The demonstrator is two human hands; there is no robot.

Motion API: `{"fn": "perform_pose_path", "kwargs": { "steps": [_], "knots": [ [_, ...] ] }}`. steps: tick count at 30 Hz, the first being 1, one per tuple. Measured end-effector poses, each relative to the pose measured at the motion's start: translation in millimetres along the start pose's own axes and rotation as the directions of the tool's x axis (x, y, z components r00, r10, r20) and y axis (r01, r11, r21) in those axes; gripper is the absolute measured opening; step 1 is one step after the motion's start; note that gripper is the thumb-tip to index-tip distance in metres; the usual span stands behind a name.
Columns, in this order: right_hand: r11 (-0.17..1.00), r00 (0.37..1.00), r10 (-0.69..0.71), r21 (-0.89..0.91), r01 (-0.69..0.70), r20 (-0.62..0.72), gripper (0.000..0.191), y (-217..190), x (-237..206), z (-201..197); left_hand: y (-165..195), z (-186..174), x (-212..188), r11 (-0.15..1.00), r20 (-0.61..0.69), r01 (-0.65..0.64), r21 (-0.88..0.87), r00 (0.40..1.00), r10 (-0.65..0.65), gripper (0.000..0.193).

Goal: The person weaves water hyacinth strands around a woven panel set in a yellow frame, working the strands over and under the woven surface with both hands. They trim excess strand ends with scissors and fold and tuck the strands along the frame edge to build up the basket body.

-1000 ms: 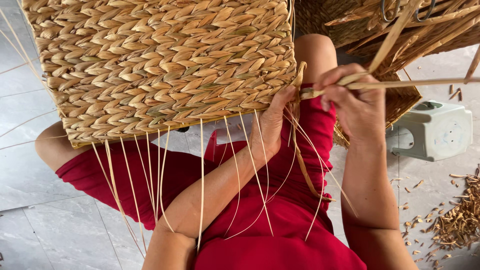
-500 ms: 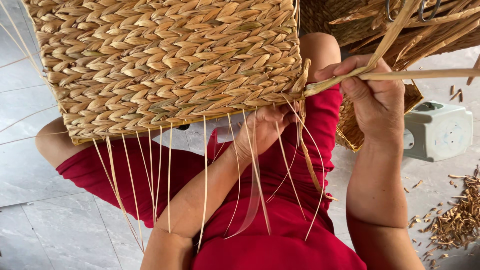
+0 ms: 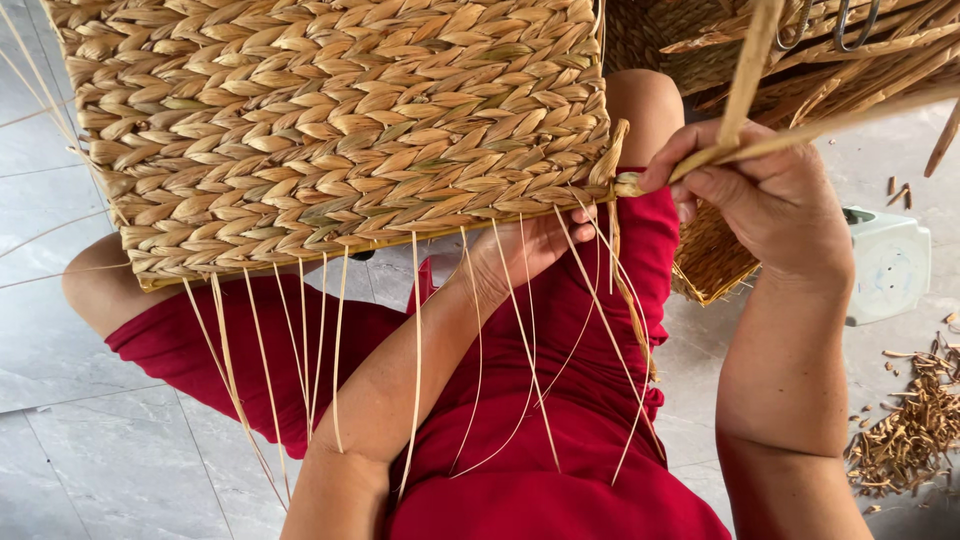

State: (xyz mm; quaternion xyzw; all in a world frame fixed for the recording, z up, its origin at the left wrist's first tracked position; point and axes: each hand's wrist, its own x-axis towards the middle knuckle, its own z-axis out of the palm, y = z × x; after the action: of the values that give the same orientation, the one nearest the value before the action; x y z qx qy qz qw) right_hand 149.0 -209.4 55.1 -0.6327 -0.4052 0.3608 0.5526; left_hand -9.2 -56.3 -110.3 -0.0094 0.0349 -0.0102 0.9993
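Observation:
A large woven straw basket (image 3: 330,130) rests on my lap, its braided side facing me. My left hand (image 3: 525,250) reaches under the basket's lower right edge, fingers partly hidden behind it. My right hand (image 3: 765,205) is closed on a flat straw strand (image 3: 800,130) that runs from the basket's right corner up and to the right. Several thin loose fibres (image 3: 420,360) hang down from the basket's bottom edge over my red clothing (image 3: 540,440).
Another woven basket (image 3: 710,265) and a bundle of straw stalks (image 3: 860,60) lie at the upper right. A pale green box-shaped device (image 3: 890,265) stands on the grey tiled floor (image 3: 100,460). Straw trimmings (image 3: 915,430) litter the floor at right.
My right hand has pulled the straw strand up and to the right, away from the basket corner. My left hand has slid down from the corner to beneath the basket's edge.

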Motion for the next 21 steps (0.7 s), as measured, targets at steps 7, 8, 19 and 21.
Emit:
{"fn": "perform_pose_path", "kwargs": {
  "steps": [7,8,19,21],
  "knots": [
    [0.987,0.989,0.019,-0.157,-0.042,-0.144,0.014,6,11,25,-7,-25,8,0.994,-0.145,0.03,0.109,0.989,-0.014,0.033],
    [0.98,0.985,0.004,-0.193,-0.038,-0.17,0.012,7,10,30,-8,-28,9,0.992,-0.142,0.035,0.123,0.99,-0.017,0.033],
    [0.985,0.979,-0.056,-0.17,0.022,-0.198,0.026,25,-2,36,-13,-21,3,0.983,-0.113,-0.046,0.177,0.991,0.067,0.016],
    [0.989,0.971,0.01,-0.139,-0.045,-0.24,0.026,28,-3,36,-13,-15,2,0.989,-0.105,-0.05,0.141,0.992,0.065,0.015]
  ]
}}
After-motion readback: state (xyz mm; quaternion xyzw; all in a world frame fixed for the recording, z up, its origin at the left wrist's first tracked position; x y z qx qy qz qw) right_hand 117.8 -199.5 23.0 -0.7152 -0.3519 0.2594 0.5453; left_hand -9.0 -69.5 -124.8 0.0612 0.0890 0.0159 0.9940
